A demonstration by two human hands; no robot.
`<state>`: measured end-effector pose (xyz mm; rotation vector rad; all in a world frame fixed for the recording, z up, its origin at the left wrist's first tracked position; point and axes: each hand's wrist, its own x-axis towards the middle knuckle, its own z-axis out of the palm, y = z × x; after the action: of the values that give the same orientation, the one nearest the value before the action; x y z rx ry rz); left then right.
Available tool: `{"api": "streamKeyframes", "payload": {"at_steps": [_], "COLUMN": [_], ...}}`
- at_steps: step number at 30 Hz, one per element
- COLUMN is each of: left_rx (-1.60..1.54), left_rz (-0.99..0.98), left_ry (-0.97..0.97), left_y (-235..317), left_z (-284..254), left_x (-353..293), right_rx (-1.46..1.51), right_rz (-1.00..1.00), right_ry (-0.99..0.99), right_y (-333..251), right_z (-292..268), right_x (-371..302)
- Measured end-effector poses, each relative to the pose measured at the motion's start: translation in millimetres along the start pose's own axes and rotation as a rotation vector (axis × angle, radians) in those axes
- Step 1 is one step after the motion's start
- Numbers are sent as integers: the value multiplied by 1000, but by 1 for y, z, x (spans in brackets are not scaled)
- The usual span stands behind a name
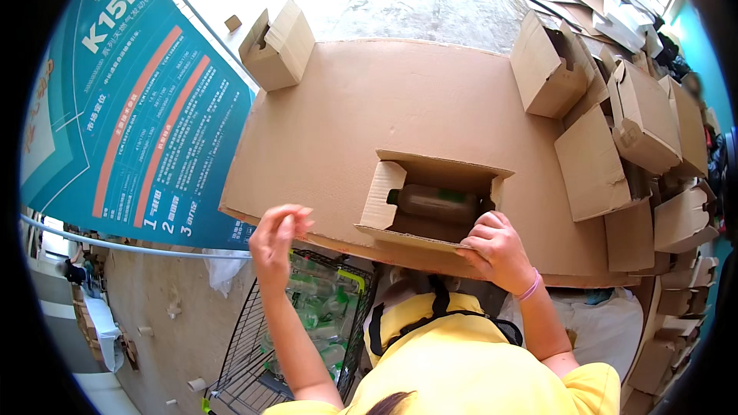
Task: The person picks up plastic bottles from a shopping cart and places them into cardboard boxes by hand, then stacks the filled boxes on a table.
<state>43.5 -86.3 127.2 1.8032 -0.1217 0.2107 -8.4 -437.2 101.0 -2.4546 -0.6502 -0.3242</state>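
Observation:
An open-topped cardboard box [388,192] sits near the front edge of a large cardboard-covered work surface [384,100]. Inside it, a clear plastic bottle [438,204] lies on its side, with a dark green cap toward the left. My right hand [496,250] grips the box by the corner of its near flap, thumb and fingers around the cardboard. To the left of the box, my left hand [277,242] hovers at the table edge, fingers loosely bent and holding nothing. It does not touch the box.
Below the left edge stands a black wire cart [246,346] with several clear bottles [323,307]. One upright box [280,46] is at the far left corner, another box [550,69] far right. More boxes [646,119] pile up at right. A teal banner [146,123] borders the left.

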Motion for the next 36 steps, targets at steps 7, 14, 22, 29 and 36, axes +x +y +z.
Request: {"api": "streamKeyframes", "payload": {"at_steps": [7, 14, 22, 29, 36], "left_rx": [961, 1398, 1566, 1169, 693], "left_rz": [-922, -777, -550, -569, -486], "left_ry": [-628, -972, -1099, -880, 122], "left_y": [-348, -355, -416, -323, -263], "left_z": [-86, -29, -62, -81, -85], "left_x": [-243, -304, -318, -277, -228], "right_rx": [-53, -127, -162, -128, -73], "right_rz": [31, 87, 78, 82, 44], "right_ry": [-28, -44, -42, -21, 11], "right_y": [-8, -14, -21, -14, -10], "right_z": [0, 0, -5, -1, 0], "right_x": [5, 2, 6, 2, -1]}}
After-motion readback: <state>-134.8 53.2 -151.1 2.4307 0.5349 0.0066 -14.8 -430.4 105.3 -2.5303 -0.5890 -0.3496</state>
